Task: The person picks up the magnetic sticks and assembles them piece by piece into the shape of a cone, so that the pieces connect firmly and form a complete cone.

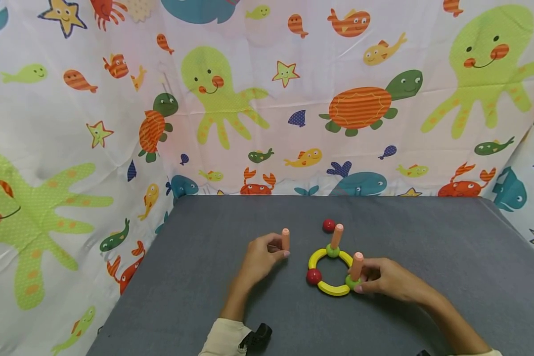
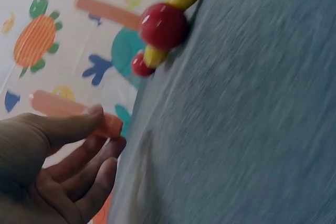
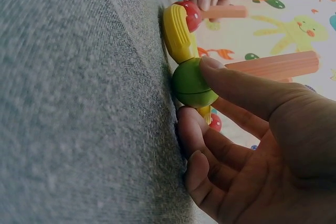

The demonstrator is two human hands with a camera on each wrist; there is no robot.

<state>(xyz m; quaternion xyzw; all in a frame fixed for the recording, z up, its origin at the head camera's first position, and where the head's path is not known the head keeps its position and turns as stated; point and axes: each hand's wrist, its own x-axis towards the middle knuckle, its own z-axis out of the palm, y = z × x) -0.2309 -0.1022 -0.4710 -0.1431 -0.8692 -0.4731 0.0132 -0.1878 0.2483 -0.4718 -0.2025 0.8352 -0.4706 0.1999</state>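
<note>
Between thumb and fingers, my left hand (image 1: 261,257) pinches a short salmon-coloured stick (image 1: 286,239), held upright left of the ring. The left wrist view shows the stick (image 2: 58,103) slanting, its lower end at the fingertips. A ring of yellow curved pieces (image 1: 333,289) lies on the table, joined by a red ball (image 1: 313,277) and two green balls. From the far green ball (image 1: 333,251) rises one stick (image 1: 336,236); another stick (image 1: 357,266) stands in the near right one. My right hand (image 1: 393,279) pinches that near green ball (image 3: 191,82), thumb on its upper side.
A loose red ball (image 1: 329,226) sits behind the ring, close to the far stick. The grey cloth-covered table (image 1: 196,237) runs back to a white curtain (image 1: 249,118) printed with sea animals, which also hangs along the left side.
</note>
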